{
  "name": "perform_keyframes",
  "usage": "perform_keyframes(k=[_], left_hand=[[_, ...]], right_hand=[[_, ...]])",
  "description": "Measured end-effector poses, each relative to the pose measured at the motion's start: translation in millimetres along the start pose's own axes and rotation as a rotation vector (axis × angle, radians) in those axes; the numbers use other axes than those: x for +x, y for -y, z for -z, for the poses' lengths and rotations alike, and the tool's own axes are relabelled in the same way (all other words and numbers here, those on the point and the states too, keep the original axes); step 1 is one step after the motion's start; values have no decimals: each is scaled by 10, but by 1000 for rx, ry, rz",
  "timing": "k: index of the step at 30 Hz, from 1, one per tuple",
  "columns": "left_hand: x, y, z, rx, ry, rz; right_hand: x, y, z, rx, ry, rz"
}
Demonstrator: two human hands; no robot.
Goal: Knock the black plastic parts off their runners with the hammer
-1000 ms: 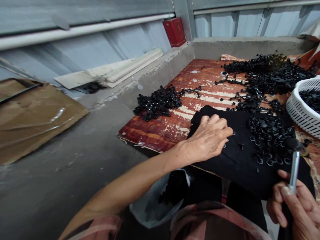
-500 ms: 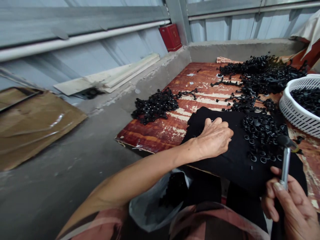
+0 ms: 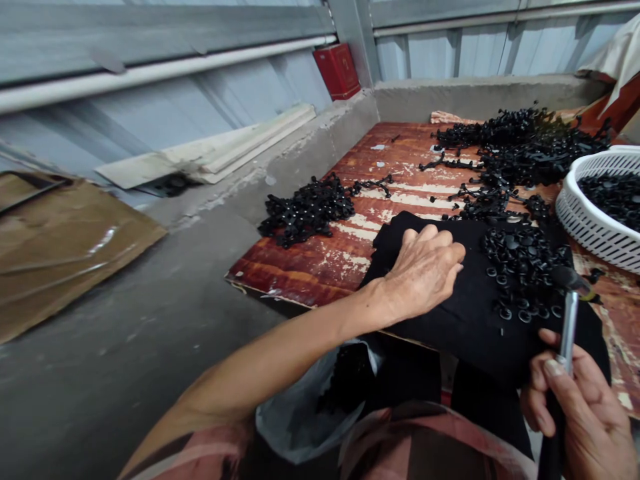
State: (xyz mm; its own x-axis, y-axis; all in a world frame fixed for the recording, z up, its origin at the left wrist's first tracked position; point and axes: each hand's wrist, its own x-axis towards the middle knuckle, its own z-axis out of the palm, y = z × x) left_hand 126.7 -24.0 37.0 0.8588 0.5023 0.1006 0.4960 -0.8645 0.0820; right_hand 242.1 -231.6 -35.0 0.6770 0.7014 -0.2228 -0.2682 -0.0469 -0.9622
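Head view, from where I stand beside the person:

- board [image 3: 325, 263]: worn red wood laid on the concrete floor, carrying everything. It sits a little further left in view than a second ago, but that is the head turning, not the work moving.
- cloth [image 3: 465, 320]: black, draped over the board's near edge and into the lap.
- basket [image 3: 587, 223]: white and slotted, at the right edge, with black parts inside.
- tangle [image 3: 520, 143]: the biggest heap of black moulded parts, at the far right corner; a smaller heap [image 3: 307, 210] lies by the left edge.
- rings [image 3: 525, 267]: small black loose pieces piled on the cloth, right of the left hand.
- left hand [image 3: 425, 273]: knuckles up, fingers curled and pressing the cloth. Whether it pinches a piece I cannot tell. It has hardly shifted in the last second, so it seems to be steadying one spot.
- right hand [image 3: 575, 413]: closed around a hammer [image 3: 567, 320], head up, over the cloth's right part, and it stays raised.
- box [image 3: 337, 70]: red, on the far ledge; its marking is unreadable.
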Motion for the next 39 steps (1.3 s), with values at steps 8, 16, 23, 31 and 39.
perform_keyframes(k=[8, 16, 23, 31, 39], left_hand=[[114, -464, -175, -81, 42, -299], [108, -420, -128, -44, 89, -302], [-163, -204, -114, 10, 72, -208], [-197, -132, -217, 51, -63, -224], [-62, -185, -307, 212, -169, -279]], right_hand=[[21, -30, -15, 38, 22, 29], [47, -100, 24, 55, 63, 38], [54, -131, 39, 41, 59, 49], [91, -131, 32, 55, 59, 71], [60, -77, -9, 53, 44, 65]])
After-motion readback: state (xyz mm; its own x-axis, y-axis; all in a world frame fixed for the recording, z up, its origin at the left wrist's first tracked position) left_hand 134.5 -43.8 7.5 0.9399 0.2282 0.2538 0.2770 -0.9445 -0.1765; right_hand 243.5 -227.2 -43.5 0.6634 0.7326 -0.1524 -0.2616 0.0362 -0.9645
